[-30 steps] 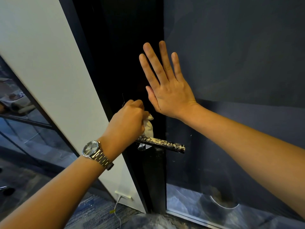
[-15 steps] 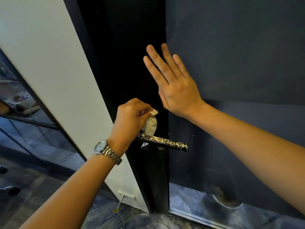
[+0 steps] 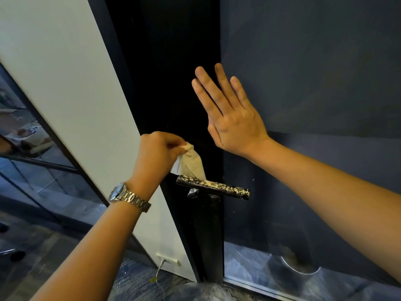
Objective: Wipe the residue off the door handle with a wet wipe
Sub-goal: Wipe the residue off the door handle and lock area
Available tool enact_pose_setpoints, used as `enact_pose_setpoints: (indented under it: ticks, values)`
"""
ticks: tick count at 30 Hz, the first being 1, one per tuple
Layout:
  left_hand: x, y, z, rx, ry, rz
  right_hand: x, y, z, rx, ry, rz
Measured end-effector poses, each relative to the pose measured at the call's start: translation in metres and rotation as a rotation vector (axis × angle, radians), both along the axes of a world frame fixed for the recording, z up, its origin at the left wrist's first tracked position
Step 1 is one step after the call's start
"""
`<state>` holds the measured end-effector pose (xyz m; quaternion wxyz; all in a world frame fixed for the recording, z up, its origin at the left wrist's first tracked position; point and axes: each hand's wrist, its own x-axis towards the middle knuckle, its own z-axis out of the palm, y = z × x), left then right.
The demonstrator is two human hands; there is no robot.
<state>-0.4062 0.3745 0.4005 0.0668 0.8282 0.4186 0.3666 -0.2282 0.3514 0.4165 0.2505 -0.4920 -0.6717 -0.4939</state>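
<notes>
A black lever door handle (image 3: 219, 188) juts out from the dark door edge, speckled with pale crumbly residue along its top. My left hand (image 3: 157, 156), with a metal watch on the wrist, is closed around a bunched whitish wet wipe (image 3: 191, 162). The wipe hangs down and its lower tip touches the handle's left end. My right hand (image 3: 230, 115) lies flat with fingers spread against the dark door, above and to the right of the handle, holding nothing.
The dark door panel (image 3: 303, 72) fills the right side. A white wall (image 3: 65, 83) runs along the left, with a socket and a cable (image 3: 167, 261) near the floor. Glass partitions (image 3: 32, 170) stand at the far left.
My left hand has lifted up and away from the handle, pulling the wipe up so more of it shows. My right hand stays flat on the door.
</notes>
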Motion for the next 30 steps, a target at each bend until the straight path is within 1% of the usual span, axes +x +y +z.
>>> enact_pose_setpoints:
  ticks: [2,5,7,10,14,15,17,18,19,20,22,24,26,27,28,30]
  values:
    - [-0.003,-0.003,-0.003,-0.060,0.055,0.017,-0.001,0.001,-0.001,0.002,0.009,-0.002]
    - [-0.006,-0.014,-0.006,-0.157,0.134,-0.017,-0.002,0.001,-0.001,0.002,0.014,-0.005]
    - [-0.009,-0.015,-0.007,-0.245,0.134,-0.002,-0.003,0.001,-0.001,0.002,0.016,-0.006]
    - [-0.002,-0.008,-0.007,-0.340,0.113,0.086,-0.005,0.002,-0.002,0.003,0.033,-0.003]
    - [0.008,-0.014,-0.017,-0.396,-0.078,0.182,-0.005,0.003,-0.003,0.002,0.043,-0.008]
    - [0.007,-0.014,-0.021,-0.465,-0.141,0.189,-0.005,0.003,-0.003,0.004,0.044,-0.012]
    - [0.004,-0.011,-0.027,-0.693,-0.308,0.198,-0.005,0.003,-0.004,0.006,0.048,-0.007]
    - [0.004,-0.011,-0.027,-0.762,-0.369,0.197,-0.006,0.003,-0.004,0.005,0.051,-0.003]
    - [0.004,-0.010,-0.026,-0.766,-0.378,0.193,-0.006,0.003,-0.004,0.005,0.052,-0.003]
    - [0.006,-0.011,-0.026,-0.696,-0.328,0.191,-0.006,0.003,-0.004,0.006,0.052,-0.005]
    - [0.009,-0.018,-0.023,-0.445,-0.212,0.160,-0.006,0.003,-0.004,0.006,0.054,-0.003]
    - [0.010,-0.024,-0.019,-0.198,-0.180,0.126,-0.006,0.004,-0.004,0.005,0.057,0.004]
    - [0.013,-0.022,-0.018,-0.002,-0.152,0.125,-0.007,0.004,-0.003,0.007,0.058,0.003]
    - [0.016,-0.020,-0.017,0.046,-0.137,0.125,-0.007,0.004,-0.003,0.009,0.058,0.000]
    - [0.017,-0.019,-0.017,0.051,-0.138,0.119,-0.007,0.003,-0.003,0.010,0.058,0.000]
    - [0.018,-0.020,-0.018,-0.020,-0.172,0.130,-0.007,0.003,-0.003,0.009,0.056,0.004]
